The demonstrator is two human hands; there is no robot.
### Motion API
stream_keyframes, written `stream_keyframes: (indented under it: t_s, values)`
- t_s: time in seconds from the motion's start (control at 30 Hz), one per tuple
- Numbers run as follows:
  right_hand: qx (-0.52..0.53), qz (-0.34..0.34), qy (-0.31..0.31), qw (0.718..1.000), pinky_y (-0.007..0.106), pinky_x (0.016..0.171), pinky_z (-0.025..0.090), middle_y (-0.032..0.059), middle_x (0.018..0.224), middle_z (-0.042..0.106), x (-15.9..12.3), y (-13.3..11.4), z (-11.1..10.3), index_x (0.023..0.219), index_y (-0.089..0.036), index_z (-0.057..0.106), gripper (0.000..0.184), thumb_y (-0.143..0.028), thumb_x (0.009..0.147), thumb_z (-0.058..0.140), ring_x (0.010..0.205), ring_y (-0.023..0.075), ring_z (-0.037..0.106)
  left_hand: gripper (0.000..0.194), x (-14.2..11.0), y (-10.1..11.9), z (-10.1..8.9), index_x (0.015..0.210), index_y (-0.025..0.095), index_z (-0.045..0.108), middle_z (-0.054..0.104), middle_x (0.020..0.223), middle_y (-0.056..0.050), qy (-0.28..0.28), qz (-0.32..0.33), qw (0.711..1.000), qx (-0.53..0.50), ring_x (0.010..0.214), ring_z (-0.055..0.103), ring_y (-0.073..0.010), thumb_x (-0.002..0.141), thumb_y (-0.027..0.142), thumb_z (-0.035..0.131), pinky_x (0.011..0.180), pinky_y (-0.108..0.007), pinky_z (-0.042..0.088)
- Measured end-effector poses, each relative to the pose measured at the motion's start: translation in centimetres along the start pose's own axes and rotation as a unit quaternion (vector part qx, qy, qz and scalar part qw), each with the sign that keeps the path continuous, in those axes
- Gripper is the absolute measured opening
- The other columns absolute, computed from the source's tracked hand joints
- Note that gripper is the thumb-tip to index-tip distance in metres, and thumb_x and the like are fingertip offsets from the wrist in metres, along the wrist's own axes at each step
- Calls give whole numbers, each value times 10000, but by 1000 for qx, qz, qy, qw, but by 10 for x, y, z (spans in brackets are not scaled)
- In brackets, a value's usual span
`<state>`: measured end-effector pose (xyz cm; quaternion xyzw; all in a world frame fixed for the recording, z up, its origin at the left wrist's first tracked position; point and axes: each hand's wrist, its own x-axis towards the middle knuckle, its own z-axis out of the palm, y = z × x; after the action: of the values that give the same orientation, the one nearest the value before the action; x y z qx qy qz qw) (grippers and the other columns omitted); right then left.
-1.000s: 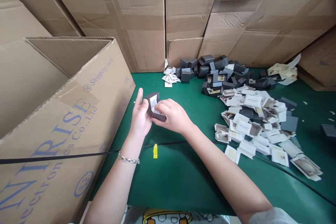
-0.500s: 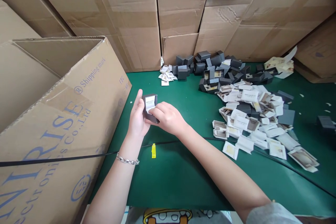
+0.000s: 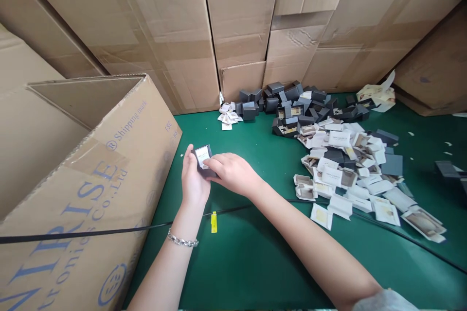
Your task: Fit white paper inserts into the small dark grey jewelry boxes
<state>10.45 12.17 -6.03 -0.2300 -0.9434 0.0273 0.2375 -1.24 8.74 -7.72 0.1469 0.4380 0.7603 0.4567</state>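
Observation:
A small dark jewelry box is propped in my left hand, its lid raised. Inside the lid shows a white lining with small printed text. My left thumb and fingers are wrapped round the box's left side and underside. My right hand grips the box's right side, fingers reaching over its opening. Those fingers cover the interior, so what lies in it is hidden. Both hands are above the green table.
A large open carton stands at left. Dark boxes are heaped at the back, with white paper inserts piled to the right. A black cord crosses the table past a yellow tag. Cardboard cartons wall off the back.
The box has tilted in my hands, and its lid lining faces up more. Both hands sit slightly lower in view as the camera view has shifted.

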Motion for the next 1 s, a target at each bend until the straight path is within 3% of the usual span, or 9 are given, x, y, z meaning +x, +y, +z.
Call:
stream_keyframes:
  t_s: [0.17,0.23,0.37,0.5,0.6,0.73,0.83,0.9,1.0]
  values:
    - [86,56,-71,992,265,654,408,69,918,635,1,2,-5,940,-132,568,106,-140,840,601,851,184,603,337,-4,-3,2,1249,259,440,574,1070,-70,39,3,999,19,872,586,-138,916,308,454,664,-211,484]
    - [76,96,-105,987,265,618,404,66,930,645,0,7,-2,983,-152,577,143,-186,847,605,833,193,618,394,-6,-5,2,1289,275,393,529,1215,-89,35,-22,998,44,1047,554,-163,901,258,459,764,-243,487]
    - [-14,183,-153,971,290,593,416,73,844,652,-4,23,5,917,-156,601,96,-215,841,603,766,228,628,416,-13,-5,2,1258,330,425,358,1417,-29,23,-30,994,107,1338,286,-153,859,246,509,1020,-339,365]
    - [-86,275,-110,951,377,692,455,153,888,627,-11,35,13,971,-97,597,203,-62,864,427,817,285,610,337,-18,-7,2,1184,333,483,354,1413,-22,-3,-33,990,140,1351,263,-169,853,276,505,1069,-395,305]
    - [-102,319,-80,939,431,776,470,215,1075,579,-13,37,20,1130,-61,556,279,-124,871,475,981,333,561,278,-18,-9,3,1134,310,512,358,1405,-22,-15,-49,986,157,1337,287,-176,858,283,493,1068,-384,306]
    - [138,244,-52,958,374,1000,404,166,1328,465,-10,39,24,1294,-85,470,575,-344,811,645,1223,277,440,409,-20,-10,7,1240,309,402,389,1371,-60,-8,-61,990,124,1284,367,-167,848,255,507,998,-332,386]
    - [254,252,25,933,307,975,427,65,1172,603,-10,55,14,1135,-166,611,337,-362,867,553,1099,191,548,531,-21,-8,8,1313,343,296,450,1310,-52,2,-58,994,91,1261,384,-155,841,254,521,925,-302,429]
    - [198,325,89,921,317,938,448,56,1038,651,-16,73,5,1001,-173,666,261,-301,908,458,1004,191,588,464,-20,-6,8,1282,319,365,504,1227,-48,-6,-67,995,77,1191,437,-159,844,270,510,880,-294,448]
    - [86,409,118,901,351,991,408,116,1236,542,-31,101,-8,1185,-128,576,377,-122,885,348,1142,222,514,295,-19,-5,7,1121,206,514,556,999,-54,-45,-102,993,48,894,545,-140,836,281,501,757,-264,473]
